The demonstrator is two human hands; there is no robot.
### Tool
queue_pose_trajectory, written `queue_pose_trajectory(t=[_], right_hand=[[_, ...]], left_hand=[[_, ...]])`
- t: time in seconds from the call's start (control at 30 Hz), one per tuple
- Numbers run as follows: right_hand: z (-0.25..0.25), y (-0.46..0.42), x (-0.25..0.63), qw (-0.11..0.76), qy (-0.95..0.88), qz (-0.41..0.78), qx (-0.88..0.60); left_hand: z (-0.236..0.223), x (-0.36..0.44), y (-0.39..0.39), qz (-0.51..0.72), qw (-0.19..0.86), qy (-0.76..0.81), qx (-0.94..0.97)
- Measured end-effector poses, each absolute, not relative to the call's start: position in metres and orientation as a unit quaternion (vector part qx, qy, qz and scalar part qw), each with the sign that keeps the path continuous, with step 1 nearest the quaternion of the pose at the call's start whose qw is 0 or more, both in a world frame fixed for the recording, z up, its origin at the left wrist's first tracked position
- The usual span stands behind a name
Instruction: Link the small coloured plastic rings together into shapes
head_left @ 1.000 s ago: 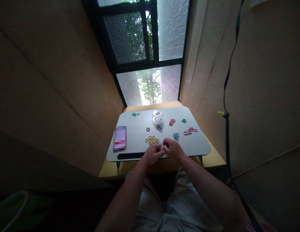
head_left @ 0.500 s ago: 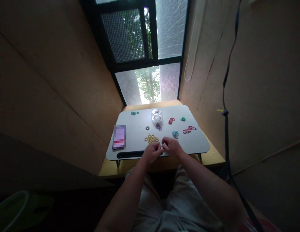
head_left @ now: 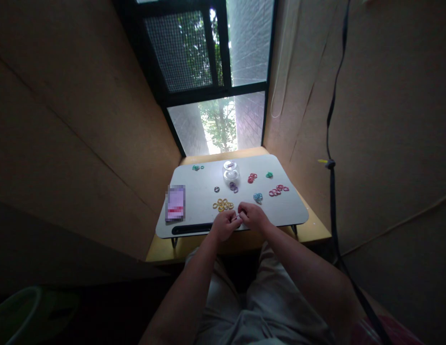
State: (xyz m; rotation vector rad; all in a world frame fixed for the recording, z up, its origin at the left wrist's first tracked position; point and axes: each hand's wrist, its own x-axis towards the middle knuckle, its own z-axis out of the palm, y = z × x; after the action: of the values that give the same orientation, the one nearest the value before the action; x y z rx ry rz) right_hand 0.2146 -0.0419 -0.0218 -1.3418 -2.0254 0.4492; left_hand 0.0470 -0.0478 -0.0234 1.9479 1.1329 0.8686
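My left hand [head_left: 224,225] and my right hand [head_left: 254,216] meet at the near edge of the white lap table [head_left: 204,179]. The fingers of both are closed in a pinch. Between the fingertips shows a small whitish thing [head_left: 238,217], too small to name. Just beyond my left hand lies a cluster of yellow rings [head_left: 223,205]. Blue rings [head_left: 257,197] are heaped beyond my right hand. Farther up the table are purple rings [head_left: 233,187] and a dark ring [head_left: 217,189], next to a clear plastic container [head_left: 231,173].
Red rings [head_left: 252,178], pink rings [head_left: 279,190] and green rings [head_left: 269,175] lie at the right. More green rings [head_left: 197,168] sit far left. A phone [head_left: 176,203] rests at the left edge, and a black slot [head_left: 191,229] runs along the front. A dark strap [head_left: 332,191] hangs at the right.
The whole view has shifted slightly, so the table appears a little farther left. Both hands keep their pinch at nearly the same spot, and the rings lie as before.
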Motion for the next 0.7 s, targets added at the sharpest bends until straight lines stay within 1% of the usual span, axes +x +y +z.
queue_pose_trajectory(t=[0.23,0.53,0.7], right_hand=[[-0.0243,-0.0412,0.2147,0.337,-0.77,0.177,-0.512],[-0.0246,-0.0401,0.2152,0.329,-0.774,0.177,-0.511],[-0.0254,-0.0408,0.2147,0.338,-0.77,0.186,-0.508]], left_hand=[[-0.0247,0.0473,-0.0488,0.348,0.371,0.447,0.736],[-0.0236,0.0478,-0.0515,0.354,0.342,0.455,0.742],[-0.0227,0.0483,-0.0524,0.356,0.353,0.461,0.732]])
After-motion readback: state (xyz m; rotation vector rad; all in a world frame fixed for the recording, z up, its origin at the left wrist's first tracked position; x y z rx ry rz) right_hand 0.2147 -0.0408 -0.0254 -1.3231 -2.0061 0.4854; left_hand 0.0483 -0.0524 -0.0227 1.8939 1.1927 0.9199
